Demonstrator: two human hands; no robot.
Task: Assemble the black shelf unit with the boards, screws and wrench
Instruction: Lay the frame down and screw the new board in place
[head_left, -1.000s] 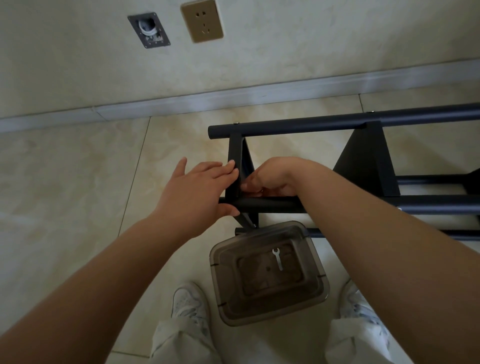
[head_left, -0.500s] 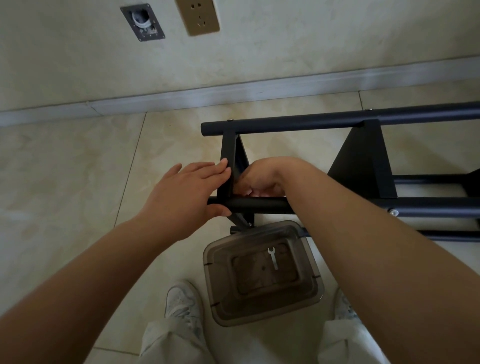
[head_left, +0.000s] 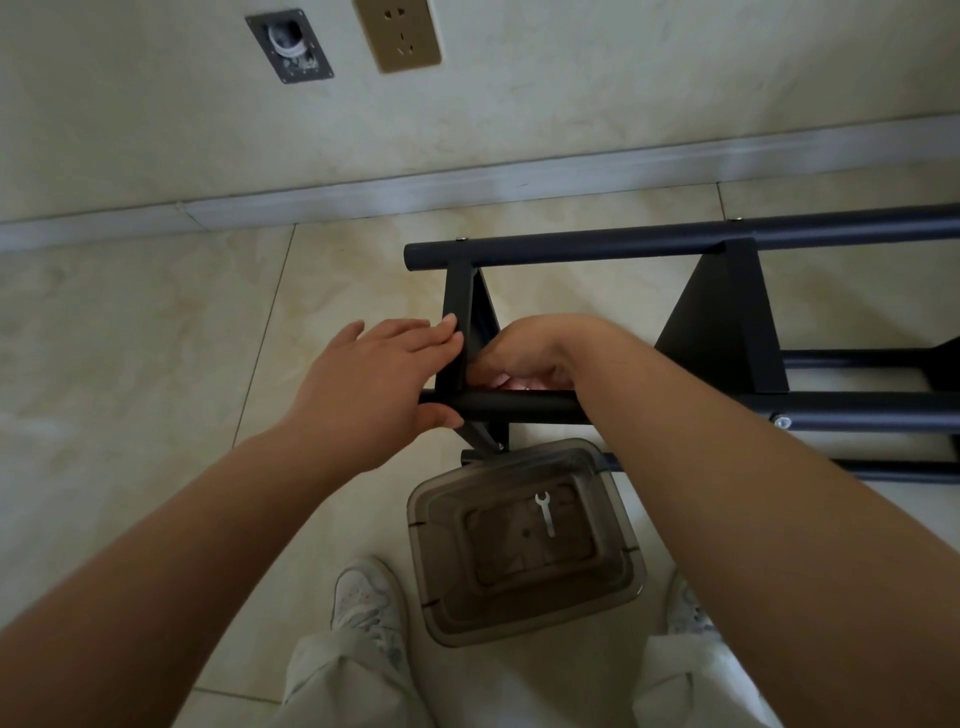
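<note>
The black shelf unit (head_left: 675, 244) lies on its side on the tiled floor, its tubes running left to right. An end board (head_left: 467, 306) joins the far tube to the near tube (head_left: 519, 408). My left hand (head_left: 374, 384) presses flat against the outer face of that board, fingers straight, thumb under the near tube. My right hand (head_left: 540, 353) is curled behind the board, just above the near tube; what its fingertips hold is hidden. A second black board (head_left: 727, 322) stands further right. A small silver wrench (head_left: 545, 512) lies in the clear grey plastic box (head_left: 431, 571).
The box sits on the floor between my two white shoes (head_left: 363, 597), just in front of the shelf. A wall with a skirting board (head_left: 467, 192), a beige socket (head_left: 402, 34) and a metal plate (head_left: 291, 47) stands behind. Bare floor tiles extend to the left.
Both hands stay at the end board. The left fingers have slid slightly up along the board; the view has shifted a little.
</note>
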